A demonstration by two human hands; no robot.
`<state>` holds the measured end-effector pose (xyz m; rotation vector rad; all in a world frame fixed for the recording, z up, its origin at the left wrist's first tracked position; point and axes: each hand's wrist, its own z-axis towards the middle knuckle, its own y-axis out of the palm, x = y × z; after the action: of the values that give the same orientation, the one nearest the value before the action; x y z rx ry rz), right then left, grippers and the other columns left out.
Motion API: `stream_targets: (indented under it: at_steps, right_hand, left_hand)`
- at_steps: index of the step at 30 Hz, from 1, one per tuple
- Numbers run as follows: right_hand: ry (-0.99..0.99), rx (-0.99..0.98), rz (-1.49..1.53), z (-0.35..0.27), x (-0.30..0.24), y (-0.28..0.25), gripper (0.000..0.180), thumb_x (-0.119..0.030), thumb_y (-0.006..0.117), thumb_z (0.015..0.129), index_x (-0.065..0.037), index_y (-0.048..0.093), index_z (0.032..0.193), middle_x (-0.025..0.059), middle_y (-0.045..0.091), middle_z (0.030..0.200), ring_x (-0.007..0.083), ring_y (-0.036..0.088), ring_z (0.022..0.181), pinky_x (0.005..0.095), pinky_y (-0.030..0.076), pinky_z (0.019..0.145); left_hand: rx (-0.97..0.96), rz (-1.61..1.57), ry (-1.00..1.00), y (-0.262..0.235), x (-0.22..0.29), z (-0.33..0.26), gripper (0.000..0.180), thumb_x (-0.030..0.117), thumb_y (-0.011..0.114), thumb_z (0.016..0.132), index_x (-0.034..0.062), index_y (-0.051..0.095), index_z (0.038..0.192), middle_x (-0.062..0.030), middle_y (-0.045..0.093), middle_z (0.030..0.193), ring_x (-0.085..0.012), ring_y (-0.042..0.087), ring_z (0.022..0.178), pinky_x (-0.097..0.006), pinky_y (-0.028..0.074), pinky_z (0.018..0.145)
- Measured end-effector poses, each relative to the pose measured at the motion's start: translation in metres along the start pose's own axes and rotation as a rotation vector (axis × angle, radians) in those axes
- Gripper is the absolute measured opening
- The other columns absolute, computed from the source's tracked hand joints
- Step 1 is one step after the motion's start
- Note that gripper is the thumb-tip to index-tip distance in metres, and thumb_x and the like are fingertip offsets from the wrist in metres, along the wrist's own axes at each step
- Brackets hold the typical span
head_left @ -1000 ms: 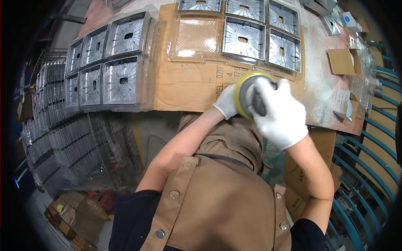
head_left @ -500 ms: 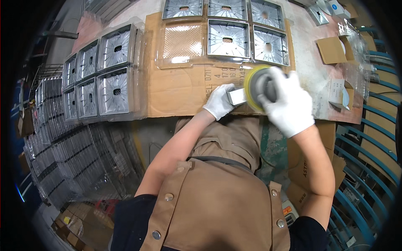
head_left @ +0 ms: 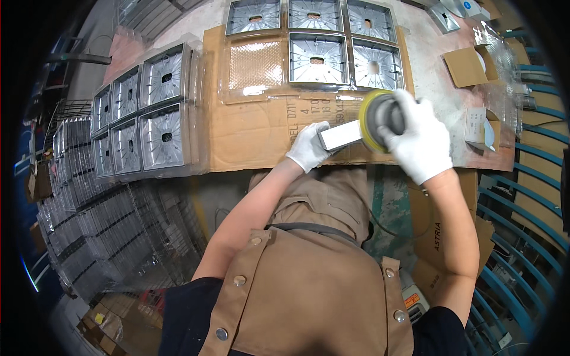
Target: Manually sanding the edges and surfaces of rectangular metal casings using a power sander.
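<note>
My left hand [head_left: 308, 148], in a white glove, grips one end of a silvery metal piece [head_left: 341, 136] at the table's near edge. Its narrow, smooth side faces up; the rest of its shape is mostly hidden. My gloved right hand [head_left: 423, 141] is closed around a round hand sander [head_left: 373, 121] with a dark body and a yellow rim. The sander's rim overlaps the right end of the metal piece. Beyond my hands, a clear plastic tray [head_left: 225, 86] holds several square metal housings [head_left: 317, 59], and its near left pocket holds none.
Cardboard [head_left: 249, 139] lies under the tray. At the left stands another plastic tray with more metal housings [head_left: 163, 139], near stacked trays [head_left: 107, 228] below table level. Small open boxes [head_left: 466, 70] holding discs sit at the right, beside blue curved bars [head_left: 537, 196].
My right hand and the sander have shifted to the right along the metal piece, uncovering more of its upper side. My left hand keeps its grip almost in place.
</note>
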<state>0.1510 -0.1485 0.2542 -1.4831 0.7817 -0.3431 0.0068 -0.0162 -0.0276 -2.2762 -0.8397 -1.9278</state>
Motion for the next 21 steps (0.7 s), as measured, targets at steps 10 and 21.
stream_targets:
  at_steps: [10,21]
  right_hand:
    - [-0.272,-0.149,0.191,-0.019,-0.067,0.016,0.055,-0.014,0.068,0.077,-0.017,0.053,0.13,0.0266,0.053,0.11,0.0449,0.066,0.084,0.0513,0.057,0.071]
    - [0.214,0.125,-0.004,-0.02,0.062,-0.007,0.06,-0.03,0.077,0.082,-0.021,0.054,0.137,0.0213,0.059,0.115,0.0458,0.066,0.097,0.0488,0.055,0.087]
  left_hand:
    - [-0.18,0.211,0.112,0.012,0.059,-0.017,0.044,0.018,0.064,0.1,0.0077,0.052,0.141,-0.0126,0.064,0.131,-0.023,0.063,0.119,-0.037,0.052,0.103]
    - [-0.224,-0.571,-0.265,-0.009,0.008,0.002,0.026,0.023,0.046,0.105,0.0053,0.062,0.117,-0.0166,0.065,0.125,-0.0332,0.064,0.116,-0.053,0.053,0.103]
